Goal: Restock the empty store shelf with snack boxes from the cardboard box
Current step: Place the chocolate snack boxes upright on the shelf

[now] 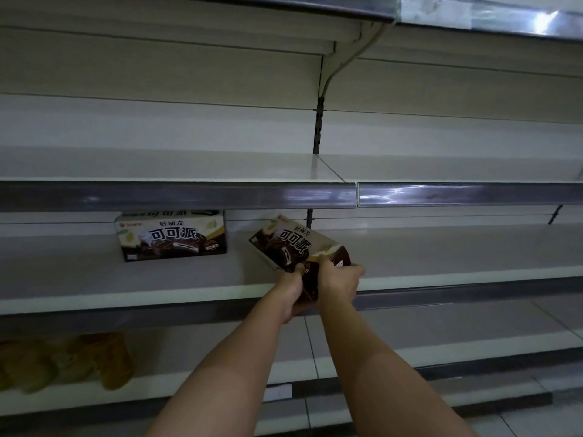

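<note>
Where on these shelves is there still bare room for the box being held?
The middle shelf is bare right of the held box, and between it and the stocked boxes. The upper shelf is bare throughout. Both hands, left hand and right hand, crowd the middle shelf's front edge. The yellow packs fill the lower left.

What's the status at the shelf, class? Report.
Left hand and right hand grip tilted snack box. One shelved box to its left. Nothing blocking.

Both forearms are bare to each hand, with no sleeves, gloves, watch or rings showing.
</note>
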Available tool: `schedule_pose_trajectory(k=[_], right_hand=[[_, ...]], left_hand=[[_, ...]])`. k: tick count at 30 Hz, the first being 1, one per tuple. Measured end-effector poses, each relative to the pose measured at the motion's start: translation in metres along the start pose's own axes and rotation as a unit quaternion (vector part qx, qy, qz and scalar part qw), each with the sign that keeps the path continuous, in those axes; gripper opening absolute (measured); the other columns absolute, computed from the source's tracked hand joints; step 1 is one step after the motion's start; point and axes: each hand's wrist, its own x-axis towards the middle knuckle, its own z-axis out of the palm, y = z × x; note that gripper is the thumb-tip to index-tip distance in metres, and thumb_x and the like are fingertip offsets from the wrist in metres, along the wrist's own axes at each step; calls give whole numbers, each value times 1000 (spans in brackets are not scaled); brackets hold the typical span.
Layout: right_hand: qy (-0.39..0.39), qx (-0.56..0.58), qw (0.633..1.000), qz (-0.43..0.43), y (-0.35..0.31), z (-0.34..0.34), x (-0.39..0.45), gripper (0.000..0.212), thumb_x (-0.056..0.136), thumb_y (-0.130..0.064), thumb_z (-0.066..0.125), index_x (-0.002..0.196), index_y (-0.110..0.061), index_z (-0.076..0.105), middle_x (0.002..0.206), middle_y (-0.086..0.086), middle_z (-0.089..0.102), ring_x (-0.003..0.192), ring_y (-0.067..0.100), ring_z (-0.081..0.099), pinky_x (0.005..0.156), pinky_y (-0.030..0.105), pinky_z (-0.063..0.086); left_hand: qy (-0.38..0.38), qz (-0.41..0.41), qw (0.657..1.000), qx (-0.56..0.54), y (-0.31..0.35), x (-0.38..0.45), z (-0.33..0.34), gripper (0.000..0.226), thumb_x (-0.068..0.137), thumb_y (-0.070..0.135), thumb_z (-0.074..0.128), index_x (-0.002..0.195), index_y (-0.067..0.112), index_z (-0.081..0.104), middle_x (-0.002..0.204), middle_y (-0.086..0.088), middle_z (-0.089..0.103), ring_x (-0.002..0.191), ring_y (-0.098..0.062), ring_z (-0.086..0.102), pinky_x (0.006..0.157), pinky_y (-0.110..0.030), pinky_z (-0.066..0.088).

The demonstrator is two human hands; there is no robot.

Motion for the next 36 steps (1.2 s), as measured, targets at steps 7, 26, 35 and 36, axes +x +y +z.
schedule_pose_trajectory(k=[7, 26, 35, 36], right_hand=[[-8, 78, 997, -16, 1, -20, 9, 28, 80, -19, 64, 102, -25, 48, 92, 3, 59, 91, 28, 62, 84, 49, 55], [-243, -91, 954, -148, 17, 142, -50, 37, 93, -12, 50, 129, -23, 54, 126, 11, 54, 102, 28, 62, 91, 43, 54], [-231, -126, 951, -160, 13, 197, -63, 27, 97, -22, 48, 120, -10, 56, 115, 14, 62, 100, 31, 61, 88, 42, 52], [-227, -119, 955, -151, 12, 200, -62, 28, 97, -21, 50, 119, -5, 55, 113, 14, 62, 99, 30, 61, 86, 40, 51]], left_hand=[[158, 146, 975, 61, 9, -10, -53, 56, 97, 23, 53, 144, 12, 25, 144, -14, 41, 128, -32, 43, 106, -43, 39], [323, 233, 916, 45, 63, -11, -263, 40, 88, 0, 60, 124, 9, 46, 118, -11, 57, 112, -28, 54, 89, -35, 47], [303, 220, 926, 52, 80, 17, -299, 48, 87, 3, 60, 128, 11, 37, 112, -8, 51, 100, -20, 48, 85, -33, 41], [295, 220, 929, 47, 81, 20, -300, 51, 86, 4, 61, 130, 12, 36, 114, -8, 51, 101, -21, 48, 85, -32, 41]])
